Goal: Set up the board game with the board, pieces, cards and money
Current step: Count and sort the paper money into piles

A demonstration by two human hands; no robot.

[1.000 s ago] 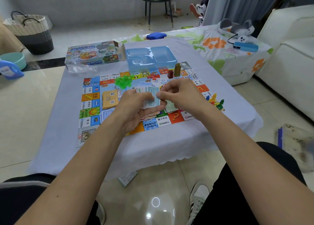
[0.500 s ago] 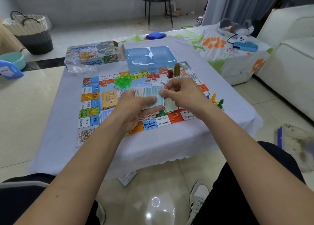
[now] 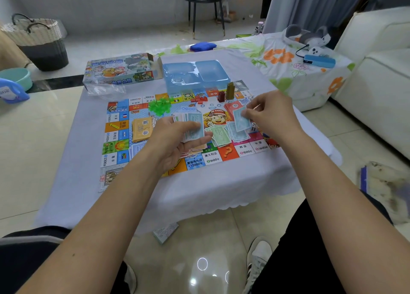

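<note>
Left hand grips the stack of money, thumb across the face, fingers curled under; it sits over board centre. Right hand, at 3 o'clock from the left, pinches one blue note between thumb and fingertips, above the blue pile lying on the board. Green pile lies between the hands. Notes look thin, light, floppy and slick, likely to fan or slide; best pinched at a short edge, one at a time. Dice just right of the blue pile. Orange cards at 9 o'clock. Farther, 12 o'clock: green houses, red pieces, tray, box.
</note>
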